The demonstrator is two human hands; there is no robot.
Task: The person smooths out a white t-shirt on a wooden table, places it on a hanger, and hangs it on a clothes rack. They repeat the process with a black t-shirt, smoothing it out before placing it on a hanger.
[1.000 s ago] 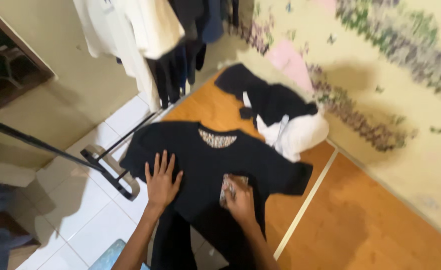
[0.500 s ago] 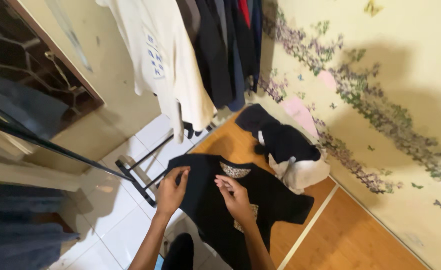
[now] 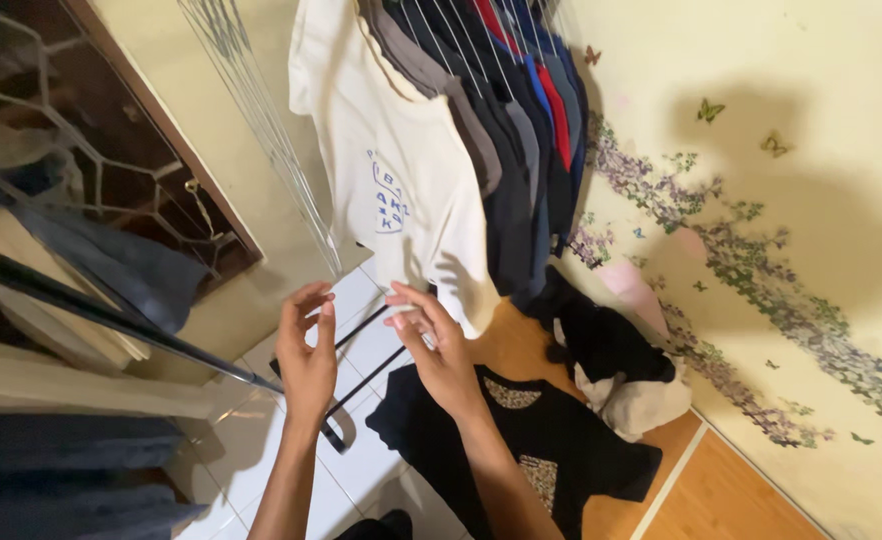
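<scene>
My left hand and my right hand are both raised in front of me, fingers apart, with nothing held in either. They hover just below the hem of a cream T-shirt with a blue print, which hangs at the front of a clothes rack. The right fingertips are close to that hem; I cannot tell whether they touch it. Below my right forearm a black T-shirt with a patterned neckline lies spread flat on the floor.
Several dark, blue and red garments hang behind the cream shirt. A pile of black and white clothes lies by the flower-patterned wall. The rack's black base bars cross the white tiles. A dark metal window grille is at the left.
Both hands have lifted off the black T-shirt on the floor and risen toward the hanging cream shirt. The view has tilted up to the rack.
</scene>
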